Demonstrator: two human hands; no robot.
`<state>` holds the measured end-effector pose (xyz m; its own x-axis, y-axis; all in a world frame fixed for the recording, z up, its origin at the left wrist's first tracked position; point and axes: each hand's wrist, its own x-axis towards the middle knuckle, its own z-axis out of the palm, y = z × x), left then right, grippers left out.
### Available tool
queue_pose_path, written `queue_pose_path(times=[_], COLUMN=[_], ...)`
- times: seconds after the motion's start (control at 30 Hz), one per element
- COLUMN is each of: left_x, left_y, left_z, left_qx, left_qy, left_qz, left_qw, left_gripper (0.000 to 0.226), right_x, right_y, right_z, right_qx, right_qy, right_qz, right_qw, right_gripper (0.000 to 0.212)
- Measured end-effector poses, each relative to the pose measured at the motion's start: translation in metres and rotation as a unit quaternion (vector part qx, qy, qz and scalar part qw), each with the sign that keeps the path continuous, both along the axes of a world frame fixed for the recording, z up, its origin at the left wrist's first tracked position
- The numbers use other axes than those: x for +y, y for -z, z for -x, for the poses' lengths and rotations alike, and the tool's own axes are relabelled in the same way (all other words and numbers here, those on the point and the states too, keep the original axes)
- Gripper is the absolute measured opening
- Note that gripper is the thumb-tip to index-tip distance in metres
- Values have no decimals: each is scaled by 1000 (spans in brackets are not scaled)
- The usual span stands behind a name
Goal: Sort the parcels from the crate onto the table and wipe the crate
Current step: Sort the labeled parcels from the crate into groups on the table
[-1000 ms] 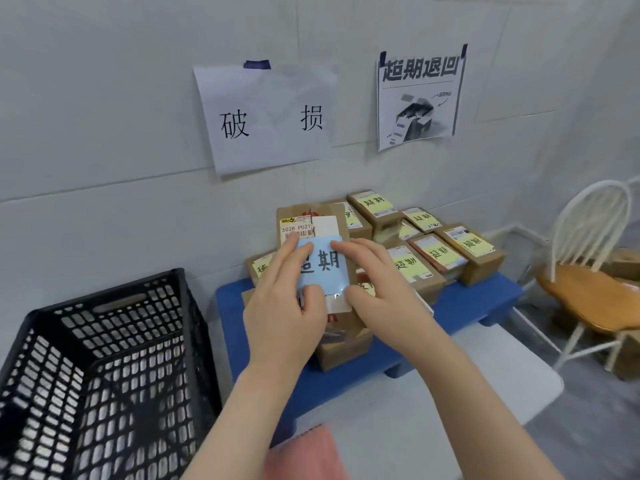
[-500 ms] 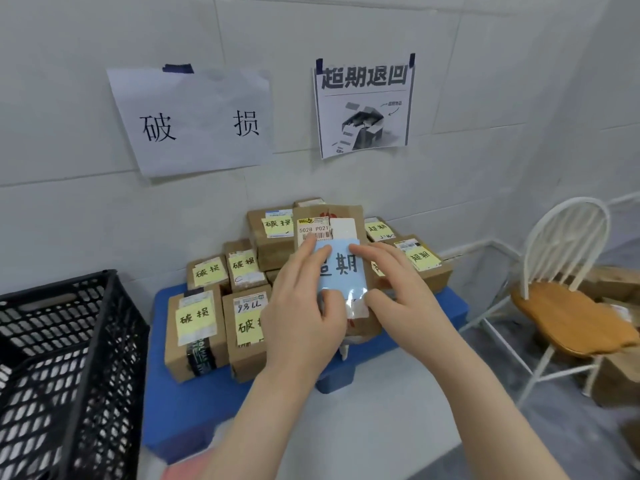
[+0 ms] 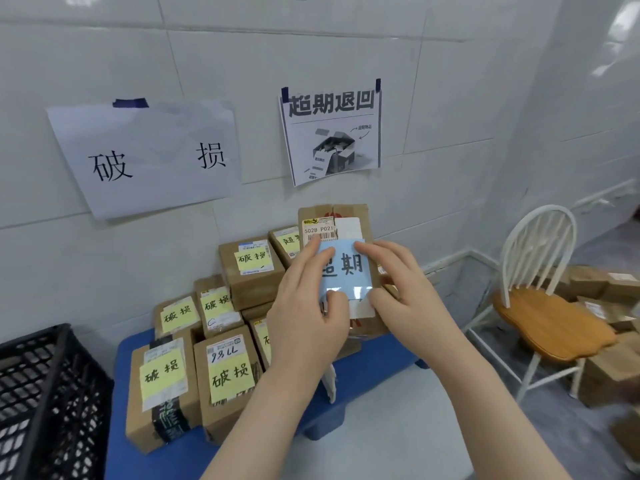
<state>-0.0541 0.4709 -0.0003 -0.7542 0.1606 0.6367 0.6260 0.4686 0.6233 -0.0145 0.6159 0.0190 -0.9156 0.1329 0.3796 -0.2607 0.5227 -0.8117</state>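
Note:
A brown cardboard parcel with a barcode label and a light blue note is held upright in front of me, above the blue table. My left hand grips its left side with the thumb on the note. My right hand grips its right side. Below and to the left lie several brown parcels with yellow notes, such as one at the front. The black plastic crate stands at the lower left, and the part of it in view holds nothing.
Two paper signs hang on the tiled wall, a handwritten one at left and a printed one at right. A white chair with a wooden seat stands at right, with cardboard boxes on the floor behind it.
The view has swung right, so the crate has slid toward the left edge and the yellow-note parcels have come into view. Both hands keep the same hold on the parcel.

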Motion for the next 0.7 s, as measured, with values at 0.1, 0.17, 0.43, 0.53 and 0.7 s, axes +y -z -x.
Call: queue_pose_path(times=[0.1, 0.17, 0.43, 0.53, 0.7], left_x=[6, 13, 60, 82, 123], left_y=[6, 12, 30, 33, 34], left_z=[10, 15, 39, 55, 85], left_qx=[-6, -11, -32, -49, -91], left_qy=[-1, 4, -3, -24, -49], left_qz=[4, 2, 36, 42, 23], left_qw=[1000, 1000, 999, 998, 994], left_gripper=[53, 52, 52, 54, 53], right_x=[4, 12, 63, 86, 134], right_y=[9, 16, 41, 46, 46], right_z=[9, 14, 49, 70, 110], right_qx=[-4, 0, -11, -17, -31], right_qy=[10, 18, 14, 4, -30], right_qz=[4, -5, 6, -8, -9], right_qw=[1000, 1000, 1000, 1000, 999], right_gripper=[55, 53, 49, 48, 46])
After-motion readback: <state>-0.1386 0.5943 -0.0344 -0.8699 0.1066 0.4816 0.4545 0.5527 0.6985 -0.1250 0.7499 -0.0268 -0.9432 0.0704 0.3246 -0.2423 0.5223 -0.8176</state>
